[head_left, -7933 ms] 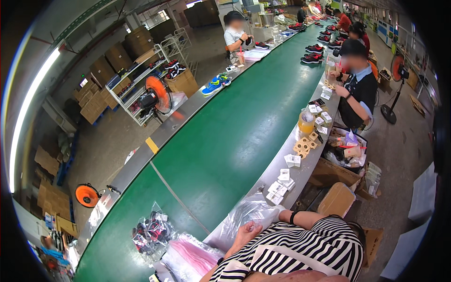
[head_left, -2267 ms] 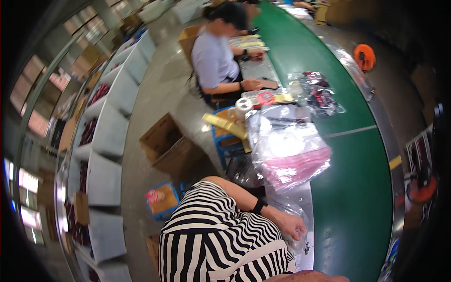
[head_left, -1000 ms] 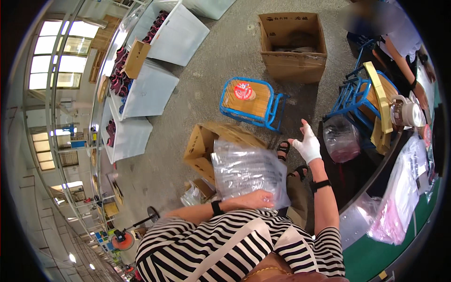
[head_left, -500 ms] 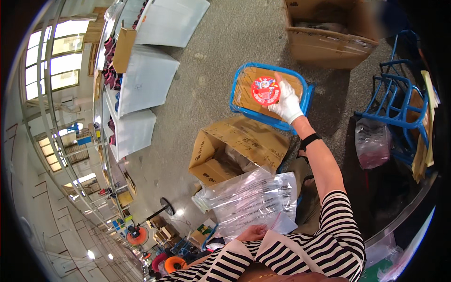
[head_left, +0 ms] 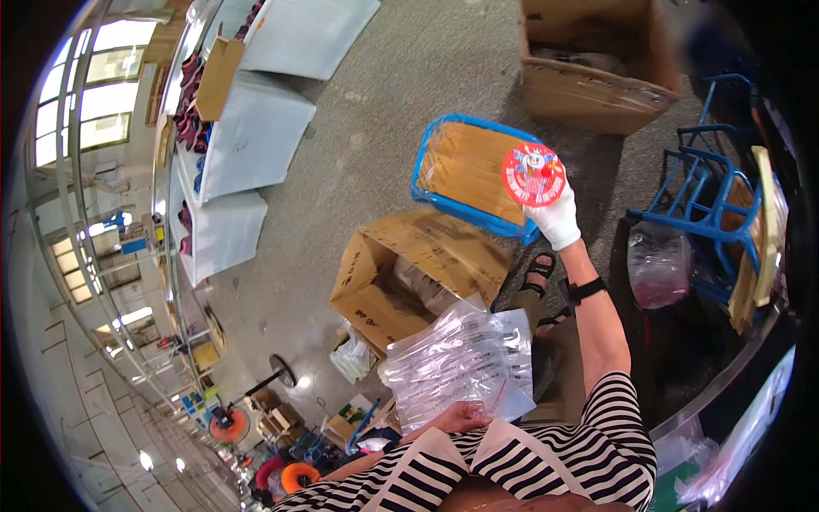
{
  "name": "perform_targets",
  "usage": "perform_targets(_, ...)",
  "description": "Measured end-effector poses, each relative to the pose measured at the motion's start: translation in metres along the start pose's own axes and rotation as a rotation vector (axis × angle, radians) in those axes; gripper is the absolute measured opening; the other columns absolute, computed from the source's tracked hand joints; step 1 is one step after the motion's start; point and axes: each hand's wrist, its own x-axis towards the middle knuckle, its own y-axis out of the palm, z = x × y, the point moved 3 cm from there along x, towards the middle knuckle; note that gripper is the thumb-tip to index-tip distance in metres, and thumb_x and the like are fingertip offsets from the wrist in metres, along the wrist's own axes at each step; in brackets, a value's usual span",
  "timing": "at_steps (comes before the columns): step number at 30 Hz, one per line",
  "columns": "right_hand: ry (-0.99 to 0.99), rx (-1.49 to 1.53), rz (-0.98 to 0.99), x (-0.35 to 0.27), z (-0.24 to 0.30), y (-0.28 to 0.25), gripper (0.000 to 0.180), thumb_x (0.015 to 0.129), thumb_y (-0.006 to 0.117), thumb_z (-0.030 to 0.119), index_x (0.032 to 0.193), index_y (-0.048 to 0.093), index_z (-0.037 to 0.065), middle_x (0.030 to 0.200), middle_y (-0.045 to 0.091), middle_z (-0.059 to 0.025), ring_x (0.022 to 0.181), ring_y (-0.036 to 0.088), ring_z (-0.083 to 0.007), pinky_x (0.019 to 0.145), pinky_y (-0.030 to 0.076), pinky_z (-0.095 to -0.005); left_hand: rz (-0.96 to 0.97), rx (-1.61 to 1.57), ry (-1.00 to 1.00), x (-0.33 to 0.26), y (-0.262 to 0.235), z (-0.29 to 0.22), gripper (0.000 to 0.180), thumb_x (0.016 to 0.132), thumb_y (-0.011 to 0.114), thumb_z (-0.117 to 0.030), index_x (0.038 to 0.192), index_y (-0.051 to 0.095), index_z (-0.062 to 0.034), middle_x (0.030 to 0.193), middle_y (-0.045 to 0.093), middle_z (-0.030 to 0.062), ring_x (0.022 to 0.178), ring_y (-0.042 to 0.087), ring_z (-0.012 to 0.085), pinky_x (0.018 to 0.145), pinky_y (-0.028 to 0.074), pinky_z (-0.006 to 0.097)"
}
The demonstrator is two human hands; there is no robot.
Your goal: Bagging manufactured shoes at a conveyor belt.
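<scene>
My right hand [head_left: 553, 209], in a white glove, grips a round red disc [head_left: 533, 174] with a cartoon figure on it. The disc is over the near right corner of a low blue-framed stool with a wooden top [head_left: 469, 166]. Low in front of my body, my bare left hand [head_left: 465, 416] has its fingers curled at the near edge of a stack of clear printed plastic bags [head_left: 452, 363]. Its fingertips are partly hidden, and its grip on the bags is hard to make out.
An open cardboard box [head_left: 418, 282] stands between bags and stool. Another open carton [head_left: 597, 90] is at the far right. Blue metal stools [head_left: 704, 200] and a clear bag with reddish contents [head_left: 659, 264] are at the right. White bins [head_left: 256, 136] line the left.
My right hand has lifted the red disc off the wooden top and drawn it right, toward me. My left hand has stayed by the plastic bags. The whole view has shifted slightly.
</scene>
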Motion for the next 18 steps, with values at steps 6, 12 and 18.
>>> perform_targets(6,0.463,1.38,-0.016,-0.025,0.034,-0.054,0.043,0.078,0.059,0.001,0.117,0.04,0.005,0.116,0.051,-0.0108,0.105,0.052,-0.0193,0.088,0.047,-0.0348,0.005,0.331,0.15,-0.005,0.013,-0.017,0.021,0.082,0.063,-0.021,0.089,0.06,-0.0012,0.075,0.057,-0.0005,0.07,0.047,0.0064,0.064,0.041,0.023)
perform_targets(12,0.37,1.243,0.012,-0.065,0.114,-0.098,0.048,0.072,0.064,-0.004,0.116,0.045,0.003,0.116,0.052,-0.0098,0.103,0.054,-0.0184,0.086,0.048,-0.0337,0.064,0.789,0.209,-0.021,0.031,-0.056,0.036,0.079,0.064,-0.03,0.098,0.057,-0.0001,0.085,0.061,0.0117,0.08,0.054,0.0122,0.071,0.043,0.029)
perform_targets(18,-0.127,0.139,-0.174,-0.102,0.183,-0.138,0.057,0.063,0.071,0.001,0.115,0.047,0.001,0.108,0.058,-0.0076,0.097,0.058,-0.0165,0.084,0.047,-0.0303,0.136,0.697,0.432,-0.036,0.05,-0.073,0.038,0.08,0.061,-0.034,0.097,0.059,-0.0009,0.084,0.061,0.0135,0.078,0.057,0.0185,0.072,0.044,0.03)
